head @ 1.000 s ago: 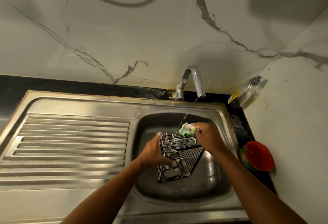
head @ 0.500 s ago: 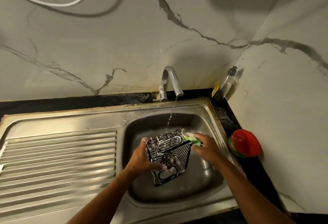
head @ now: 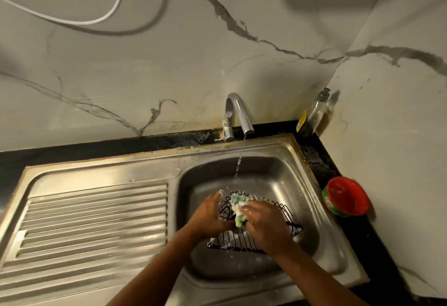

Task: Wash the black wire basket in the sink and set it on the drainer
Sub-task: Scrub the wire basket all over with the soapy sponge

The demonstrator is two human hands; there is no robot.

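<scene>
The black wire basket (head: 244,240) lies tilted over the steel sink bowl (head: 273,175), soapy in places. My left hand (head: 210,216) grips its left side. My right hand (head: 266,225) presses a green, foamy sponge (head: 238,206) against the basket's top wires and covers much of the basket's middle. A thin stream of water falls from the tap (head: 235,114) just behind the basket. The ribbed drainer (head: 96,218) lies to the left of the bowl.
A clear dish-soap bottle (head: 314,114) stands in the back right corner. A red and green tub (head: 346,196) sits on the black counter right of the sink. A white cable (head: 96,18) hangs on the marble wall.
The basket has turned from standing on end to lying flatter across the bowl. My right hand has moved the sponge from its right edge onto the top wires.
</scene>
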